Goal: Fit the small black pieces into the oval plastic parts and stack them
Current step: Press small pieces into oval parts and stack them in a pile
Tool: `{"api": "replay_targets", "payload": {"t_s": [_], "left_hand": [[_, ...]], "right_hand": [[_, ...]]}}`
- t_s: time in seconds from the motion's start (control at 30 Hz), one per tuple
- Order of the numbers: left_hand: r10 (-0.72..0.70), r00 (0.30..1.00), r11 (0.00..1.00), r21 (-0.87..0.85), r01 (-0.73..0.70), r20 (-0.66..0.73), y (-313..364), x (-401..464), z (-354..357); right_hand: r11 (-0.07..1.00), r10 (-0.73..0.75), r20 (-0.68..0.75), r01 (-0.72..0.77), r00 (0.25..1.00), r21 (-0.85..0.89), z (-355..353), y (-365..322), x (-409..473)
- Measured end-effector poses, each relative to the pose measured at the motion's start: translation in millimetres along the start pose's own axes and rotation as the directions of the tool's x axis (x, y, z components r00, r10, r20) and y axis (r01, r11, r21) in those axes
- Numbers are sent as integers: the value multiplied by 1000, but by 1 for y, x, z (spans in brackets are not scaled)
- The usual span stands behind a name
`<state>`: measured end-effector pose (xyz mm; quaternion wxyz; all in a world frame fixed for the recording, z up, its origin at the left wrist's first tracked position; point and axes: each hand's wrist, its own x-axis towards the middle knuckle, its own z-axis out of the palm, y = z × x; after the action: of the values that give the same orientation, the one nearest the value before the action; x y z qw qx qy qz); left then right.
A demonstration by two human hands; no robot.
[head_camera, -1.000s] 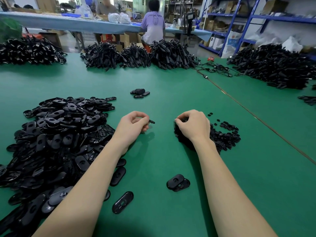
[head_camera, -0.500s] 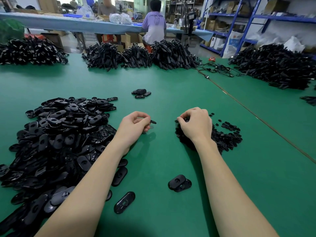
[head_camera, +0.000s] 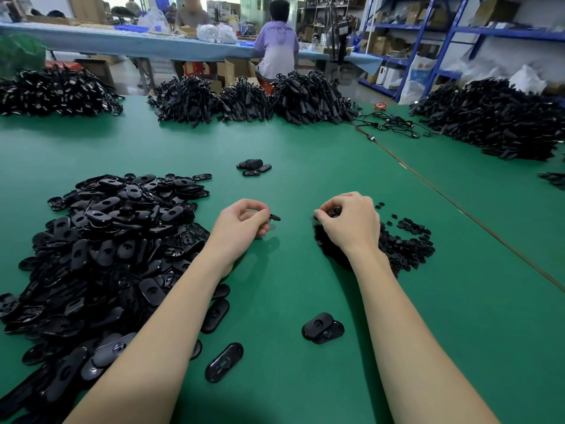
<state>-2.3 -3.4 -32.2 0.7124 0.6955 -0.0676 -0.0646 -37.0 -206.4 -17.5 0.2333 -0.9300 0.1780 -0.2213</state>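
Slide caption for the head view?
Left hand grips an oval part; right hand picks small pieces on green table.

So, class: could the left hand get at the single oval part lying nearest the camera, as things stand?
Probably yes. The oval part lies alone on bare green table, beside the left forearm, nothing covering it. But the left hand already grips a black part, so it would likely need to free its fingers first.
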Motion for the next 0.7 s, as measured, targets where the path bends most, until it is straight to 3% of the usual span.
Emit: {"api": "replay_targets", "payload": {"t_s": [0.13, 0.23, 0.33, 0.4, 0.5, 0.6, 0.7], "left_hand": [[12, 1000, 1000, 15, -12, 0, 0, 0, 0], [9, 1000, 1000, 10, -9, -1, 0, 1, -1], [-5, 1000, 1000, -16, 5, -8, -1, 1, -1], [-18, 1000, 998, -57, 17, -21, 0, 2, -1], [-46, 997, 982, -185, 35, -55, 3, 2, 0], [-86, 992, 942, -332, 49, -97, 5, 3, -2], [-110, 986, 917, -396, 52, -124, 6, 3, -4]], "right_hand": [[996, 46, -11, -45, 999, 79, 0, -1, 1], [983, 56, -97, -38, 994, 180, -3, -4, 0], [907, 25, -134, 34, 991, 419, -7, -19, 0], [819, 20, -82, 31, 996, 573, -4, -35, -2], [690, -4, 118, -83, 993, 719, 11, -57, -10], [575, -57, 271, -190, 961, 796, 29, -66, -24], [545, -63, 306, -224, 950, 808, 36, -66, -29]]}}
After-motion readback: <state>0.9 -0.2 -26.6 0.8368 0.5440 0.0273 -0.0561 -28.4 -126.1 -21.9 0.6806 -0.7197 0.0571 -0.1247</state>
